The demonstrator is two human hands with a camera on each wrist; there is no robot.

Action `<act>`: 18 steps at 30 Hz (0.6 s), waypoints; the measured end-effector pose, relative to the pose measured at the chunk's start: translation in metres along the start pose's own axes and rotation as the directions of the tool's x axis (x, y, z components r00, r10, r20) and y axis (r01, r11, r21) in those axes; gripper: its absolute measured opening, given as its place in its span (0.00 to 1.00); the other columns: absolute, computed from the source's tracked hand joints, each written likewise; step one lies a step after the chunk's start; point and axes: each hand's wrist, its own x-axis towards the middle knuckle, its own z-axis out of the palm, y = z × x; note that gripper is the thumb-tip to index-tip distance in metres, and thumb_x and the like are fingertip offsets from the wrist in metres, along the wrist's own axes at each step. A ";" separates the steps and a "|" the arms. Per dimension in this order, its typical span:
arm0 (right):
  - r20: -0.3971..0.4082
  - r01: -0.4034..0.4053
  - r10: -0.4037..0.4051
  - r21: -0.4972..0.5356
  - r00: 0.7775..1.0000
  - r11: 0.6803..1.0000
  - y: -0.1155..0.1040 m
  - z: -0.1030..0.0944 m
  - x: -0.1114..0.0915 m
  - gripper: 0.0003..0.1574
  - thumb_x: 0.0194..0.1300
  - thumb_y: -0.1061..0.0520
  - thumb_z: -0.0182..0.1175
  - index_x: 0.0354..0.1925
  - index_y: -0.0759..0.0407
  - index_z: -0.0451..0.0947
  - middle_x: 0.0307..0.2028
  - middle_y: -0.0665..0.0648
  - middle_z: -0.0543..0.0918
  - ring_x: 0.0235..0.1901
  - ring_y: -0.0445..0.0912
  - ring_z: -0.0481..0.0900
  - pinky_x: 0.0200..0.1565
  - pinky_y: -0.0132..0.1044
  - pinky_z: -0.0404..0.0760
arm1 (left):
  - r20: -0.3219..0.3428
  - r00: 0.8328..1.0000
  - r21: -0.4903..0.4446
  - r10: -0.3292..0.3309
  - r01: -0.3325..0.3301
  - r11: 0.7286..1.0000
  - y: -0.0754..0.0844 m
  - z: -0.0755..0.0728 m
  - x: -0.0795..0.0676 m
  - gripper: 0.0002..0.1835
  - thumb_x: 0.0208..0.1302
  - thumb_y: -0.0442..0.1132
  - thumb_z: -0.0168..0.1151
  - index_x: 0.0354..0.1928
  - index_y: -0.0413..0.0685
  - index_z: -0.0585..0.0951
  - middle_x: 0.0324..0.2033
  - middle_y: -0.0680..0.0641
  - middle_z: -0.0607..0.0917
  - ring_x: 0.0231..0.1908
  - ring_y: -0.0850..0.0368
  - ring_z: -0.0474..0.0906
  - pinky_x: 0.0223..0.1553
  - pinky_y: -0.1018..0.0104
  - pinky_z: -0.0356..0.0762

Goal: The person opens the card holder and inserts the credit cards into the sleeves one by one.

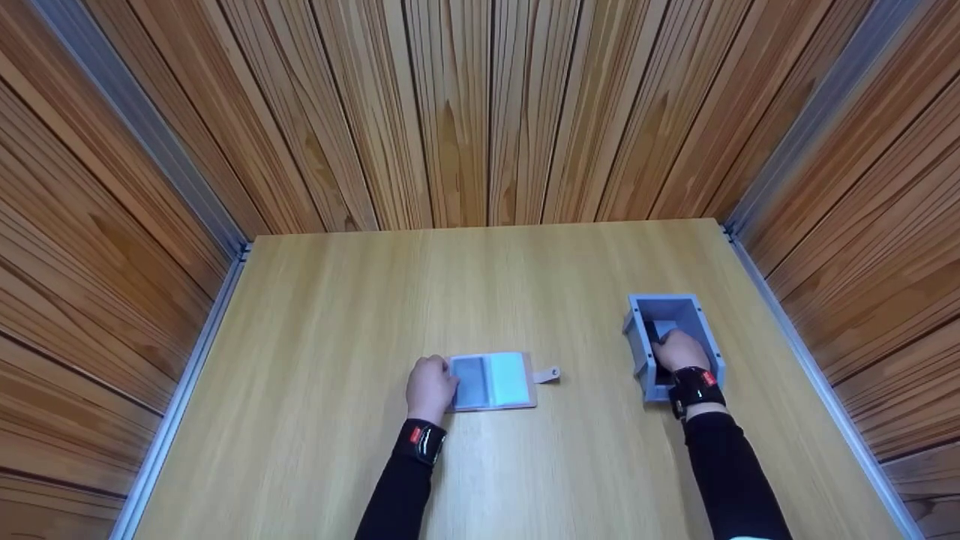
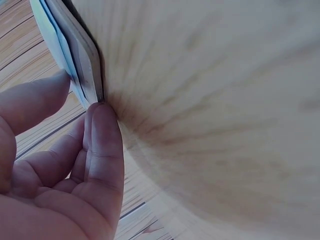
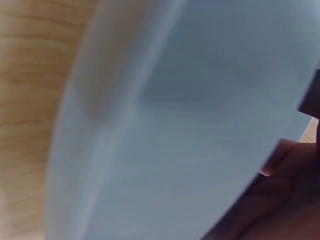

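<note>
An opened card holder (image 1: 508, 382) with clear bluish sleeves and a snap strap (image 1: 547, 375) lies on the wooden table. My left hand (image 1: 431, 388) pinches its left edge; the left wrist view shows the thumb (image 2: 42, 97) against the sleeves and fingers (image 2: 106, 145) at the cover side. To the right, my right hand (image 1: 681, 351) reaches down inside a grey plastic bin (image 1: 711, 337). A dark item (image 1: 651, 331) shows beside that hand, its kind unclear. The bin wall hides most of the right fingers in the right wrist view.
Wood-panelled walls (image 1: 450, 112) rise behind the table (image 1: 337, 300) and on both sides. Metal rails (image 1: 810, 360) run along the table's side edges. The bin stands near the right rail.
</note>
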 end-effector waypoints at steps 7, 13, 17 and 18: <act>0.025 -0.023 0.022 0.022 0.999 0.999 0.000 -0.002 0.001 0.18 0.67 0.55 0.54 0.21 0.58 0.65 0.21 0.54 0.68 0.24 0.50 0.69 0.27 0.42 0.66 | -0.007 1.000 -0.006 -0.004 0.004 1.000 0.000 0.000 0.000 0.10 0.51 0.34 0.73 0.29 0.39 0.80 0.27 0.45 0.77 0.32 0.46 0.77 0.36 0.52 0.75; 0.001 -0.012 0.012 0.038 1.000 0.999 0.000 -0.005 0.001 0.18 0.66 0.55 0.55 0.20 0.58 0.66 0.20 0.53 0.67 0.23 0.49 0.67 0.27 0.41 0.64 | -0.006 1.000 -0.010 -0.004 0.004 1.000 0.001 0.000 0.000 0.09 0.51 0.33 0.73 0.29 0.38 0.80 0.28 0.44 0.78 0.32 0.46 0.78 0.37 0.51 0.75; -0.024 -0.012 0.014 0.069 1.000 0.998 0.000 -0.007 0.001 0.19 0.64 0.56 0.54 0.17 0.55 0.63 0.17 0.50 0.64 0.19 0.46 0.64 0.23 0.39 0.61 | -0.013 1.000 -0.005 -0.001 0.001 1.000 0.000 0.000 0.000 0.09 0.51 0.33 0.72 0.29 0.38 0.80 0.28 0.44 0.78 0.32 0.45 0.78 0.37 0.51 0.76; -0.023 -0.012 0.014 0.082 1.000 0.997 0.000 -0.007 0.001 0.20 0.63 0.56 0.54 0.17 0.54 0.62 0.16 0.49 0.64 0.17 0.46 0.64 0.22 0.39 0.61 | -0.015 1.000 -0.004 0.000 0.000 1.000 0.000 0.001 0.001 0.09 0.51 0.33 0.72 0.29 0.38 0.80 0.28 0.44 0.77 0.32 0.45 0.78 0.37 0.51 0.76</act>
